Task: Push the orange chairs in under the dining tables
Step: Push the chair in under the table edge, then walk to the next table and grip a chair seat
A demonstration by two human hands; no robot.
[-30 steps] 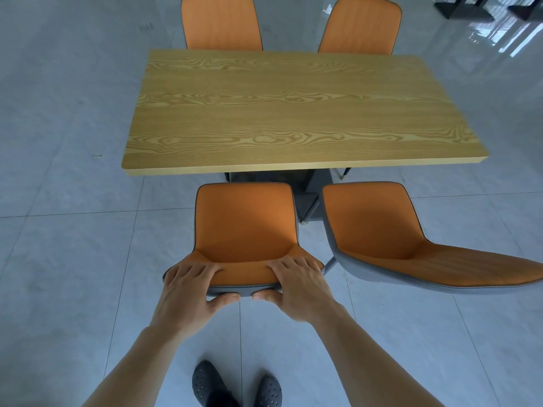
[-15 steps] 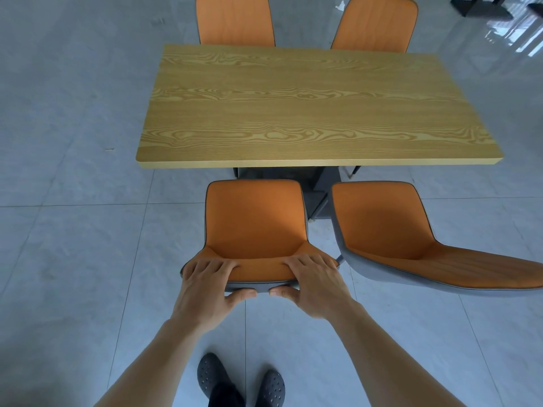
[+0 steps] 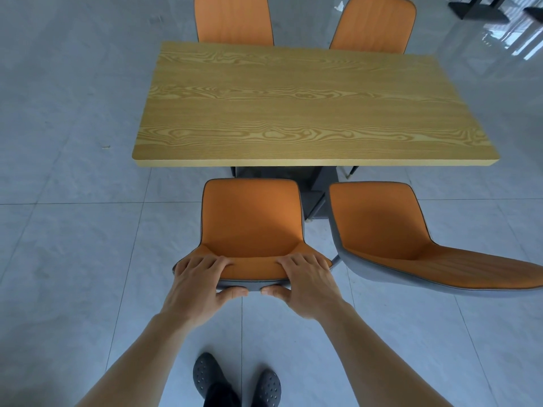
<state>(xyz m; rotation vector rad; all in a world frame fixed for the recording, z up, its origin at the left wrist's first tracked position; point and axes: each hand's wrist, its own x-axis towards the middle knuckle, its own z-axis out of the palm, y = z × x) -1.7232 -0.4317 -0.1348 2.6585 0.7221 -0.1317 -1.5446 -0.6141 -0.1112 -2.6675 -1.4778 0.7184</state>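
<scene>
- The orange chair (image 3: 252,227) in front of the person stands on the floor (image 3: 67,259), its seat pointing at the worktop (image 3: 308,107) and its seat front just short of the near edge, not yet under it.
- The left hand (image 3: 199,282) grips the top of this chair's backrest on the left side, fingers (image 3: 205,261) curled over the orange face and thumb pressed on the grey back shell.
- The right hand (image 3: 305,282) grips the same backrest top on the right side in the same way, fingers over the front, thumb behind; the two thumbs nearly meet at the middle.
- A second orange chair (image 3: 390,239) stands just beside the first on the right, turned askew, its seat toward the worktop and its backrest swung out to the right.
- Two far chairs, one on the left (image 3: 233,20) and one on the right (image 3: 374,23), sit on the opposite side, their backrests close against the far edge.
- The wood-grain top rests on a dark base (image 3: 293,177) seen below its near edge.
- The person's dark perforated shoes (image 3: 235,377) show at the bottom, on the grey tiles.
- Another dark table base (image 3: 479,8) stands at the upper right, well apart.
</scene>
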